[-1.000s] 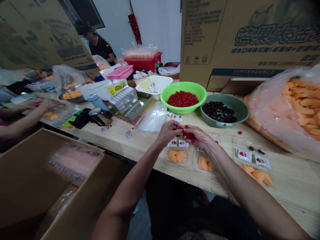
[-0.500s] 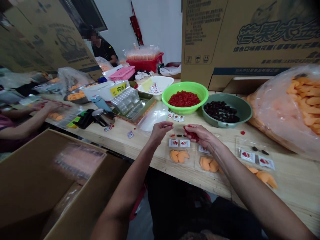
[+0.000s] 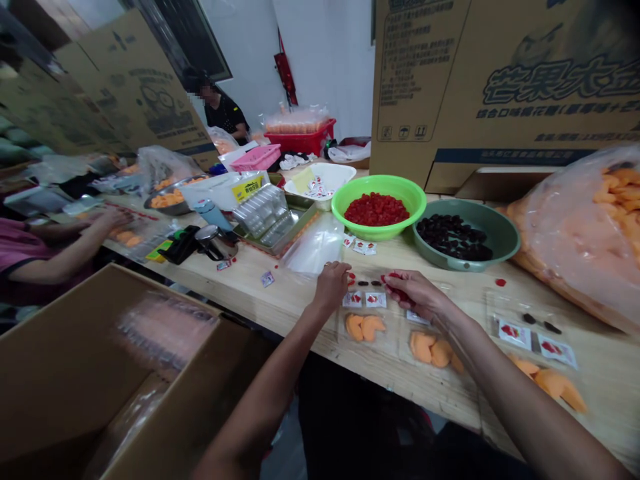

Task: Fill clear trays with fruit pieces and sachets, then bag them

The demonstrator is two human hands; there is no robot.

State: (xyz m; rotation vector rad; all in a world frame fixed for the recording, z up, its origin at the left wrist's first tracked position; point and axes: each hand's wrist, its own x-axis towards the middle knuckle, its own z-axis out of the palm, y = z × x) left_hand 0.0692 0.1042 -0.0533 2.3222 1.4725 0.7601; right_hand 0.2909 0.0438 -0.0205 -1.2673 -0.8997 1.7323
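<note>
My left hand (image 3: 331, 285) rests at the left edge of a clear plastic tray (image 3: 367, 313) on the wooden table (image 3: 280, 300); its fingers are curled and I cannot tell if it holds a piece. My right hand (image 3: 415, 293) cups several red candied pieces just right of that tray. The tray holds orange mango slices (image 3: 364, 327), two small sachets (image 3: 367, 299), and red and dark pieces at the top. A second tray with orange slices (image 3: 430, 348) lies under my right wrist. A third tray (image 3: 537, 347) lies farther right.
A green bowl of red pieces (image 3: 378, 208) and a grey-green bowl of dark pieces (image 3: 465, 233) stand behind the trays. A big bag of orange slices (image 3: 595, 233) sits right. An open cardboard box (image 3: 100, 373) is at lower left. Another person's arm (image 3: 65, 250) works at left.
My hands have separated and lowered to the tray. The left hand moved down to the tray's left edge. The camera view shifted so everything sits slightly lower and to the right.
</note>
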